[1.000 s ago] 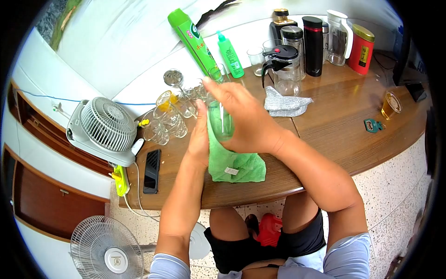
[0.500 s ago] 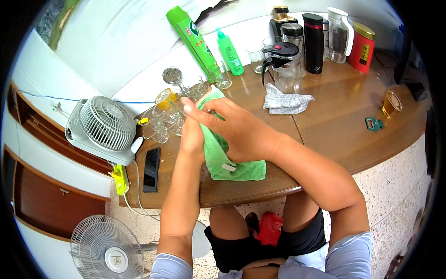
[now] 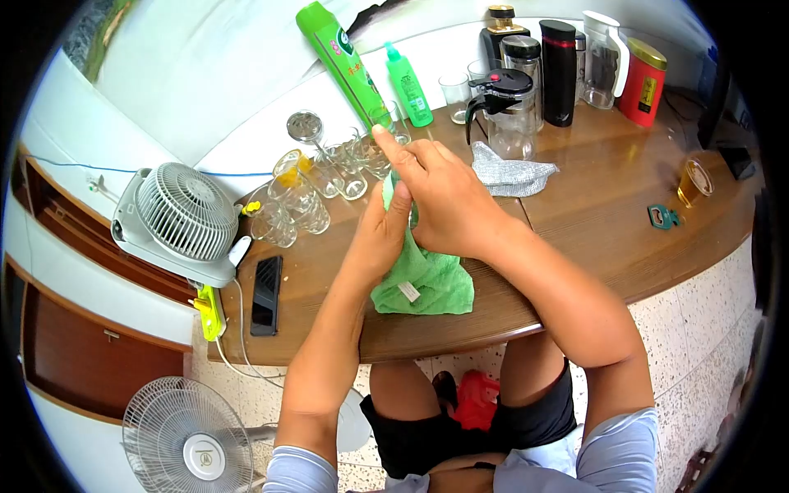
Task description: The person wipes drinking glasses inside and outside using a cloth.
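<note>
My left hand (image 3: 380,238) and my right hand (image 3: 450,195) are pressed together around a green cloth (image 3: 426,283). Both hands grip its upper part, while the lower part with a white tag hangs down over the table's front edge area. Whether something else is wrapped inside the cloth, I cannot tell; the fingers hide it. The right index finger points up and away, in front of a stemmed glass (image 3: 400,131). To the left of the hands stand several clear glasses (image 3: 316,218).
A phone (image 3: 266,296) lies left, beside a small fan (image 3: 185,209). A grey cloth (image 3: 514,174) rests before a teapot (image 3: 511,131). Further right are a black flask (image 3: 558,78), a red tin (image 3: 641,82), a cup of amber liquid (image 3: 694,184) and a teal bottle opener (image 3: 662,217).
Both hands have moved to the right with the cloth and turned, the right hand now over the left. More of the glasses on the left shows.
</note>
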A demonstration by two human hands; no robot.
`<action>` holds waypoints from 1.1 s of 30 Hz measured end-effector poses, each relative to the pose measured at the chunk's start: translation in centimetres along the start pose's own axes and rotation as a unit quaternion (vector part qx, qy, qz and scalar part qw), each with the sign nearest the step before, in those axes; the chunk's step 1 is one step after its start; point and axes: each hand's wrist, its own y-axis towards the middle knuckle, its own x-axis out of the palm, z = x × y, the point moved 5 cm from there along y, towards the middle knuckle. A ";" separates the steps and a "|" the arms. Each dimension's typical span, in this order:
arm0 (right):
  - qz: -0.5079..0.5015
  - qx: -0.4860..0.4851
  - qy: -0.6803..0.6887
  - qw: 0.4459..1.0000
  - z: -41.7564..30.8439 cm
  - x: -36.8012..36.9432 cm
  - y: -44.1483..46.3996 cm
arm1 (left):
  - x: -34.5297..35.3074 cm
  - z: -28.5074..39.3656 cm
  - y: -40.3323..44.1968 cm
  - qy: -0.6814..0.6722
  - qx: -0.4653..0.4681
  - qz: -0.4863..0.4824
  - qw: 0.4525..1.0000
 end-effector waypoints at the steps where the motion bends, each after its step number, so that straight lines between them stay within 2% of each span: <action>1: -0.012 -0.009 0.010 1.000 -0.1 0.1 0.0 | -0.1 0.0 0.0 -0.008 0.000 0.014 1.000; 2: -0.024 -0.019 0.020 0.999 -0.3 0.2 0.0 | -0.2 0.1 0.0 -0.016 0.001 0.029 0.999; 5: -0.081 -0.083 0.035 0.993 -2.4 0.5 -0.2 | -1.0 0.7 -0.2 -0.163 -0.043 0.011 0.986; 8: -0.027 -0.160 0.067 0.984 -3.0 0.8 -0.1 | -1.9 1.8 -0.7 -0.306 -0.088 -0.007 0.948; 10: 0.030 -0.156 0.133 0.978 -3.6 0.2 0.3 | -1.8 2.1 -0.7 -0.398 -0.095 -0.012 0.912; 12: 0.047 -0.132 0.174 0.975 -3.5 -0.1 0.4 | -1.5 2.5 -0.6 -0.487 -0.078 -0.012 0.870; 16: 0.017 -0.051 0.174 0.983 -2.6 0.6 0.1 | -2.1 1.4 -0.5 -0.513 -0.141 0.009 0.847; 20: 0.036 -0.032 0.122 0.991 -1.9 0.4 0.1 | -2.0 1.0 0.0 -0.331 -0.120 0.040 0.935; 22: 0.045 -0.025 0.067 0.996 -1.6 0.1 0.1 | -1.4 1.9 -0.1 -0.256 -0.103 0.048 0.960; 23: 0.049 -0.023 0.040 0.998 -1.6 0.0 0.1 | -0.8 1.9 -0.3 -0.265 -0.105 0.027 0.958; 26: 0.057 -0.012 -0.033 0.998 -1.4 -0.4 0.2 | -0.1 1.9 -0.4 -0.112 -0.066 0.041 0.991; 27: 0.070 -0.009 -0.045 0.997 -1.3 -0.3 0.2 | 0.1 1.8 -0.2 -0.028 -0.002 0.029 0.999; 29: 0.094 -0.003 -0.069 0.993 -1.1 -0.3 0.0 | 0.2 0.9 -0.4 0.021 0.021 0.040 0.999; 30: 0.060 -0.001 -0.058 0.997 -1.1 0.1 0.1 | 0.3 0.8 -0.5 0.046 0.033 0.045 0.997; 33: -0.023 -0.018 -0.027 0.999 -1.5 1.1 -0.2 | 0.1 0.9 -0.4 -0.023 0.023 0.101 0.994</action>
